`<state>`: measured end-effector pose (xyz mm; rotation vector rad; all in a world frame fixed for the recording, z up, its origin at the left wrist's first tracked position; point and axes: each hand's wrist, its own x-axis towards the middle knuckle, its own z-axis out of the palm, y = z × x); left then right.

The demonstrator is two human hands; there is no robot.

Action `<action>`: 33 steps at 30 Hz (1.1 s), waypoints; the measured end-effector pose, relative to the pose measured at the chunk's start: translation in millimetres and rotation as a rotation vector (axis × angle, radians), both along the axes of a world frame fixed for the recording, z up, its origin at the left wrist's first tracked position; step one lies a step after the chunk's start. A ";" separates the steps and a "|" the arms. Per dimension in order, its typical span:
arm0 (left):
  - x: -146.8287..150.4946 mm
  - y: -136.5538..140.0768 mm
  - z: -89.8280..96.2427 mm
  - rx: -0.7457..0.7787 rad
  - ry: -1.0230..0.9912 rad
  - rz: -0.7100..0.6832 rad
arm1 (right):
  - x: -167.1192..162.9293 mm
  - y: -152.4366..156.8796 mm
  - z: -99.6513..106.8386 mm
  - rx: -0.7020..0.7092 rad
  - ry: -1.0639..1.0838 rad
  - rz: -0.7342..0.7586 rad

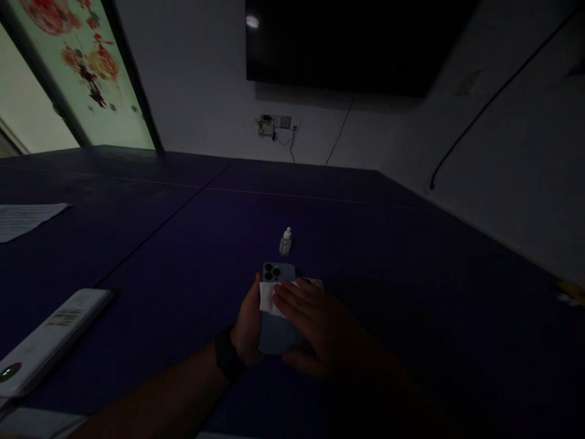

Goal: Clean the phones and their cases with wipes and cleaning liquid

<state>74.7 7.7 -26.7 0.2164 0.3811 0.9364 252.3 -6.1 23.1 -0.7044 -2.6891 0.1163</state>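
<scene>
My left hand [248, 323], a dark watch on its wrist, is closed around the left edge of a blue-grey smartphone [278, 336]. The phone's back faces up, its camera lenses at the far end. A folded white wipe [267, 297] lies across the back below the lenses. My right hand [315, 317] presses the wipe onto the phone with its fingers fairly straight and together. Part of a pale-edged object [319, 283] shows behind that hand; most of it is hidden. Just beyond the phone stands a small clear bottle [285, 245] with a white top.
A long white device [57, 329] with a small green light lies at the left on the dark blue surface [183, 262]. Farther left is a striped or printed sheet [27, 219]. Sockets and cables [281, 124] are on the wall below a large dark screen [356, 42].
</scene>
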 end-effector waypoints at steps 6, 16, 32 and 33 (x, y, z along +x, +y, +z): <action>-0.5 0.2 -3.2 0.012 -0.068 -0.102 | -0.5 -1.2 6.1 -0.081 -0.029 0.141; -1.6 0.5 2.5 0.036 -0.076 -0.054 | 1.5 -1.8 5.6 -0.065 -0.013 0.134; -3.1 4.1 5.4 -0.035 -0.110 -0.066 | 3.0 -2.4 5.2 -0.100 -0.037 0.233; -3.0 4.3 6.0 -0.028 -0.098 -0.045 | 4.2 -1.8 6.2 -0.105 -0.047 0.231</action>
